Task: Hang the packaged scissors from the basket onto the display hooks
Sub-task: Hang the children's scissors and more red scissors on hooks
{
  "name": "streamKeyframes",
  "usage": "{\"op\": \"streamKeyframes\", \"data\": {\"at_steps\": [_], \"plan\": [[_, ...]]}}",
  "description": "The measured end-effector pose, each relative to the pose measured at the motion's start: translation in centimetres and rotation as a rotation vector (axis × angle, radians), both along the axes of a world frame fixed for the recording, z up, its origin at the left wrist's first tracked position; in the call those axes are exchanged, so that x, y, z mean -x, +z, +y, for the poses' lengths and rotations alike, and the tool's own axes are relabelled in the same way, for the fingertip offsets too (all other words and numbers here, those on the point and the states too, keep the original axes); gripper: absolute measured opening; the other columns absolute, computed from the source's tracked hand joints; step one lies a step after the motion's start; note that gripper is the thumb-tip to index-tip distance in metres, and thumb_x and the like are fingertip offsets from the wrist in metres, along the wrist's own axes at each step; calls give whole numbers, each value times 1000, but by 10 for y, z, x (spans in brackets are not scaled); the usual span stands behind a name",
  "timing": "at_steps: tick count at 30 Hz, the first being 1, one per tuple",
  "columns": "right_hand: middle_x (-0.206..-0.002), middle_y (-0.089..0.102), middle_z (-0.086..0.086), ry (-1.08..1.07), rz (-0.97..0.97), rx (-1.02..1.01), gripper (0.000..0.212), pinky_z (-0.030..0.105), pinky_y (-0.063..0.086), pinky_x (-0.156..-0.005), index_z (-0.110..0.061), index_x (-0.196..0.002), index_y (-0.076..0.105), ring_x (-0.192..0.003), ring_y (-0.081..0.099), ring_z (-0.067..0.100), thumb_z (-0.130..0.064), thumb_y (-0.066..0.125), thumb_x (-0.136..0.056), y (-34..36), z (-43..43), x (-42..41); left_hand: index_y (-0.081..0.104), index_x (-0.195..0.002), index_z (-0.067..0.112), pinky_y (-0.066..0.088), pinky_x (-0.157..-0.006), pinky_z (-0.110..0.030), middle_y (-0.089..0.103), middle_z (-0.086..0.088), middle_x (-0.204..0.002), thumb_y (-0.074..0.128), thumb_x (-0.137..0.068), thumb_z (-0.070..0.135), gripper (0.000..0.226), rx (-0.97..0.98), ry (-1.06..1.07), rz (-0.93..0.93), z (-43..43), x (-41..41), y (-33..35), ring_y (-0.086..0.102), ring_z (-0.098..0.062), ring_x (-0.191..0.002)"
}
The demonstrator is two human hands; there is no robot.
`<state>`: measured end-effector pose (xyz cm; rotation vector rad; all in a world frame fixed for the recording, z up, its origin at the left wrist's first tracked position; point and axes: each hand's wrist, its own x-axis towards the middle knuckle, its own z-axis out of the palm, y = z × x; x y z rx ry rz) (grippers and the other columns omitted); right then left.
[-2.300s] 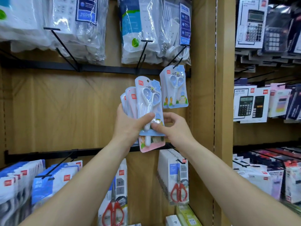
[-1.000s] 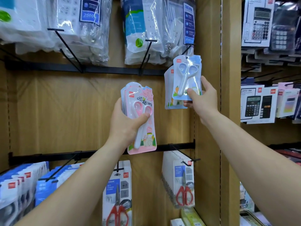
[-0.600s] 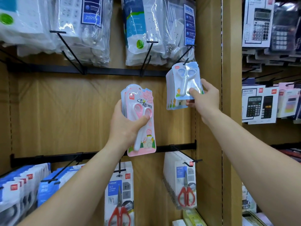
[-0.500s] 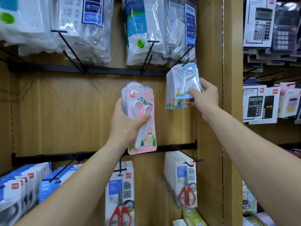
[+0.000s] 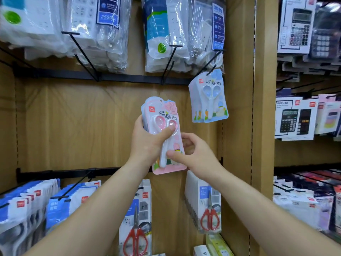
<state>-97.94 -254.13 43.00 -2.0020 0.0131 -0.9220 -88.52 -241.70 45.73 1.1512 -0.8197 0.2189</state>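
1. Packs of pink scissors (image 5: 167,137) sit fanned in our left hand (image 5: 147,143), thumb pressed over the front blister, held before the wooden back panel (image 5: 83,126).
2. Our right hand (image 5: 193,154) pinches the front pack's lower edge.
3. We judge each pack light, stiff card under slick plastic; best held low by the edges, hang hole free.
4. Blue scissor packs (image 5: 209,100) hang on the hook (image 5: 212,68) up right.
5. Black rails cross the panel; calculators (image 5: 295,121) hang far right.
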Motion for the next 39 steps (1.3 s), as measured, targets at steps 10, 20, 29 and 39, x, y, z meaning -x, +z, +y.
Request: {"op": "streamKeyframes", "data": {"at_steps": [10, 20, 29, 39], "plan": [[-85, 75, 10, -81, -99, -308, 26, 33, 61, -60, -5, -103, 63, -75, 75, 21, -24, 77, -92, -4, -9, 5, 58, -122, 28, 59, -84, -26, 72, 9, -116, 90, -79, 31, 53, -40, 17, -38, -6, 9, -3, 72, -7, -102], [-102, 75, 6, -183, -297, -407, 18, 52, 61, -88, -17, -110, 58, -92, 75, 24, -18, 70, -97, 7, -24, 14, 51, -131, 27, 58, -77, -23, 68, 12, -117, 84, -85, 17, 58, 0, 43, -5, 1, 3, -1, 70, -7, -104], [-124, 68, -9, -305, -516, -228, 52, 39, 63, -86, -30, -142, 50, -105, 70, 10, -9, 64, -97, 88, -76, 12, 49, -133, 31, 61, -87, -36, 67, 11, -121, 86, -84, 20, 63, -104, 98, -88, 13, 2, 8, 70, -10, -106], [-121, 66, -19, -274, -563, -168, 56, 19, 59, -73, -28, -152, 47, -103, 69, -3, -8, 59, -101, 93, -85, 5, 44, -128, 37, 59, -74, -24, 63, 20, -113, 85, -86, 22, 61, -97, 119, -98, 15, 1, 18, 69, -3, -99]]}}
